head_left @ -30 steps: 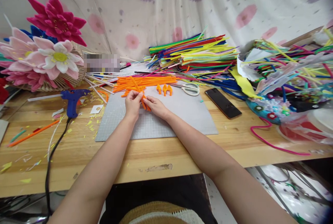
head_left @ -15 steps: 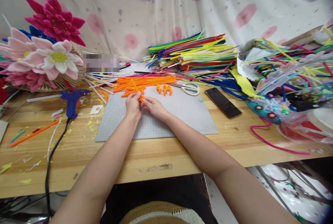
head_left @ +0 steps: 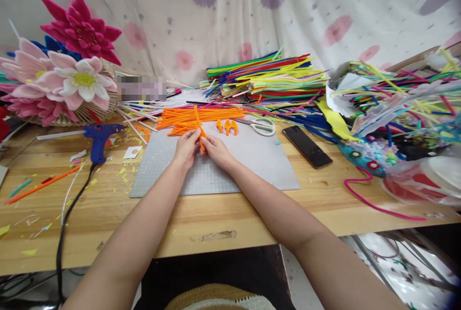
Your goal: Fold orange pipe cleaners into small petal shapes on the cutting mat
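Between my fingertips, over the grey cutting mat (head_left: 248, 168), is an orange pipe cleaner (head_left: 198, 120) with its free end pointing away from me. My left hand (head_left: 187, 147) pinches it from the left. From the right, my right hand (head_left: 215, 150) closes on its lower part, and the fingers hide some of it. Just beyond my hands lies a pile of orange pipe cleaners (head_left: 173, 120). A few small bent orange pieces (head_left: 227, 127) sit to the right of that pile, beside scissors with pale handles (head_left: 263, 127).
A blue glue gun (head_left: 100, 144) with a black cord rests on the left, near fuzzy flowers (head_left: 82, 79). On the right are a phone (head_left: 307, 146), a pink pipe cleaner (head_left: 378, 204) and a wrapped tub (head_left: 425, 180). Coloured pipe cleaners (head_left: 266, 77) are heaped at the back.
Both hands have shifted slightly right and towards me. The held orange pipe cleaner now stands more upright, its far end showing plainly above the fingers.
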### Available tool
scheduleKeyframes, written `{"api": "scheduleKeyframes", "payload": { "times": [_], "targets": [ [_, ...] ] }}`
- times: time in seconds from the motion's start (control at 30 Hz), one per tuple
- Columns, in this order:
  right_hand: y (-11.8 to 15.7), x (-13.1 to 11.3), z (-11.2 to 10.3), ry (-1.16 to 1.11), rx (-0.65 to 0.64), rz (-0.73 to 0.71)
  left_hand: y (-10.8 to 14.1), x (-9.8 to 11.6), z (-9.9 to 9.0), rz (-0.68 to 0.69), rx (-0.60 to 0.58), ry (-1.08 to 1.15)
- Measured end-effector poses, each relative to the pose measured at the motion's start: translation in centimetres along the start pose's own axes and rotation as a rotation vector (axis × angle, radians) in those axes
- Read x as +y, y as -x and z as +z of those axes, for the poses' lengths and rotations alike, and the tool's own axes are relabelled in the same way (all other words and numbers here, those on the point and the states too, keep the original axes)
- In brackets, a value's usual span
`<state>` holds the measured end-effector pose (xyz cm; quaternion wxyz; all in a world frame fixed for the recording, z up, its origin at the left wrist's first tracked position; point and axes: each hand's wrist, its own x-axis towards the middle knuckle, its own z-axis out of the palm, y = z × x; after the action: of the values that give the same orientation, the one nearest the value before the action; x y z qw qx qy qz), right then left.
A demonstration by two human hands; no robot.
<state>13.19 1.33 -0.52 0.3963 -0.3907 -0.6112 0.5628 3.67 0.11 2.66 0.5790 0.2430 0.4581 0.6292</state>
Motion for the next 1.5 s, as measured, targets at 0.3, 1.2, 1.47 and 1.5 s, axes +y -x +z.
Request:
{"api": "scheduleKeyframes", "payload": {
  "times": [0.3, 1.2, 1.47, 1.5],
  "targets": [
    [-0.4, -2.0, -4.4, -0.236, 0.154, 0.058, 0.4, 1.0, -1.1, -0.170, -0.213, -0.196],
    [-1.0, -2.1, -3.8, -0.451, 0.188, 0.192, 1.3, 0.1, 0.4, -0.180, -0.181, -0.176],
    [-0.5, -2.5, -3.9, -0.254, 0.147, 0.220, 1.4, 0.4, -0.6, -0.281, -0.183, -0.104],
    [-0.5, -2.4, -3.9, -0.243, 0.167, 0.209, 1.4, 0.4, -0.5, -0.288, -0.175, -0.097]
  ]
}}
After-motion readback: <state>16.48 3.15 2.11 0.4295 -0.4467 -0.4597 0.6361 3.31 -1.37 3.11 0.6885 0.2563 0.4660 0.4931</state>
